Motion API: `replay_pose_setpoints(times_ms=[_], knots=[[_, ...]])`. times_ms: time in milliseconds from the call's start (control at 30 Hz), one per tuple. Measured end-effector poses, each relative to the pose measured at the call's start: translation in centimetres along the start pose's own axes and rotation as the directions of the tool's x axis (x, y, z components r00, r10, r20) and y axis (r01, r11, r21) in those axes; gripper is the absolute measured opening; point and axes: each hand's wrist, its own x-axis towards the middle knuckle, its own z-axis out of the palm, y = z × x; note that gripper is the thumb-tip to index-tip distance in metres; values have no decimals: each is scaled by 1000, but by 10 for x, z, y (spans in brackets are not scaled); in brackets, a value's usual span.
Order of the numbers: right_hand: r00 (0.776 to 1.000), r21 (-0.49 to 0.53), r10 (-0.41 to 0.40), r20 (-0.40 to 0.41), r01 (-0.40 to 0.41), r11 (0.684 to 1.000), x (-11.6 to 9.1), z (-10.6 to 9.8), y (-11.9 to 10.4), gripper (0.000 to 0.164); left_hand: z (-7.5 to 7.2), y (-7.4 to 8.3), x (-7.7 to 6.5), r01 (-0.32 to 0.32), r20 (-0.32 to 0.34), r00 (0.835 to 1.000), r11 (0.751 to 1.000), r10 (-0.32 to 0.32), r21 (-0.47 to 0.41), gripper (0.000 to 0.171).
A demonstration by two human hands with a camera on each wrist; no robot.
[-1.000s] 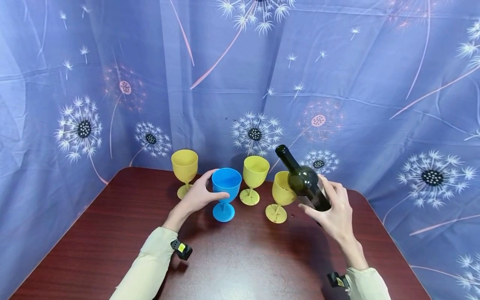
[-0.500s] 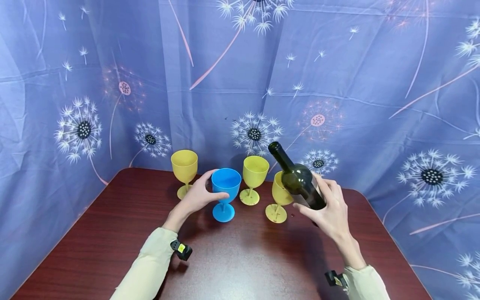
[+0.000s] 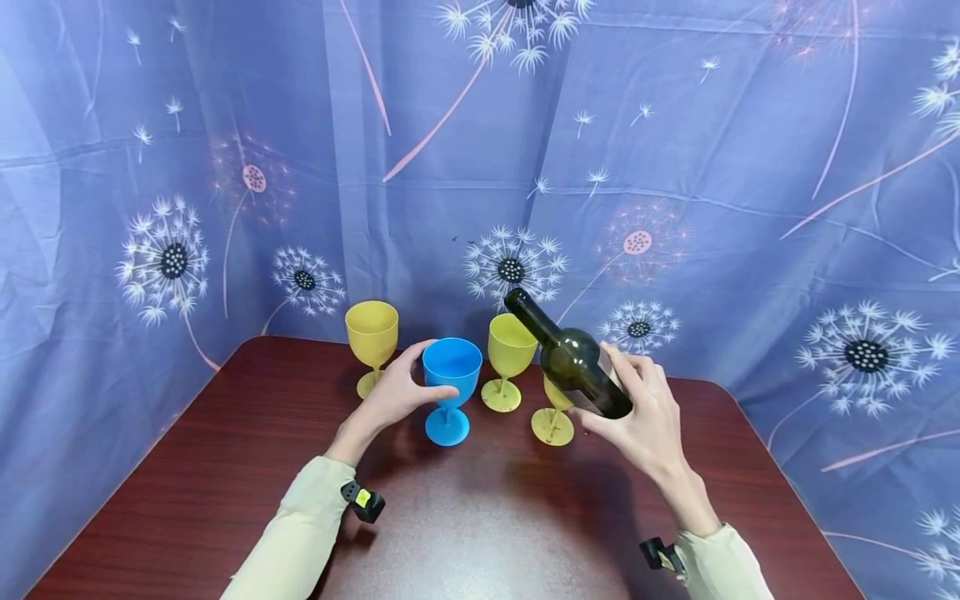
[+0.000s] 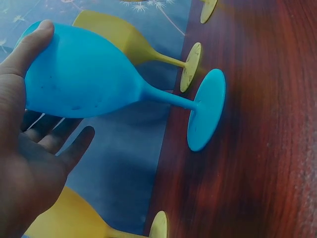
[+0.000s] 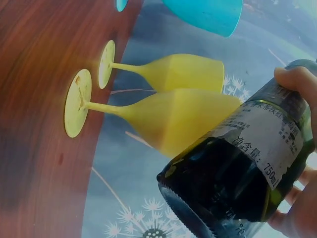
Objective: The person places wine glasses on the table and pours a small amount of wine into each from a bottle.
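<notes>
My left hand (image 3: 396, 392) holds a blue goblet (image 3: 452, 371) round its bowl, thumb along the near side. The goblet stands upright, its foot on the table. Several of that hand's fingers are partly hidden behind the bowl in the left wrist view. My right hand (image 3: 641, 408) grips a dark green wine bottle (image 3: 576, 360) by its labelled body. The bottle is tilted, with its neck pointing up and left toward the blue goblet. It hides much of the rightmost yellow goblet (image 3: 552, 427); in the right wrist view its white label (image 5: 262, 139) shows.
A second yellow goblet (image 3: 512, 354) stands just right of the blue one, near the bottle's mouth. Another yellow goblet (image 3: 372, 335) is behind my left hand. The dark red wooden table (image 3: 480, 517) ends at a blue dandelion-print curtain (image 3: 420, 233).
My right hand has moved left with the tilted bottle, its mouth now overlapping the area above the middle yellow goblet. My left hand and the blue goblet stay in place.
</notes>
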Motion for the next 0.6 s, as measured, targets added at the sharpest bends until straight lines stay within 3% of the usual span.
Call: replay_pose_setpoints(times_ms=[300,600], knots=[[999,-34,-43,22,44,998,0,7,-5,96,-3,-3,-3,-26,-1,1000,1000,26,-14,84],[997,-49,-65,35,67,997,-6,18,-13,95,-7,-3,-4,-10,-12,1000,1000,10,-24,82]])
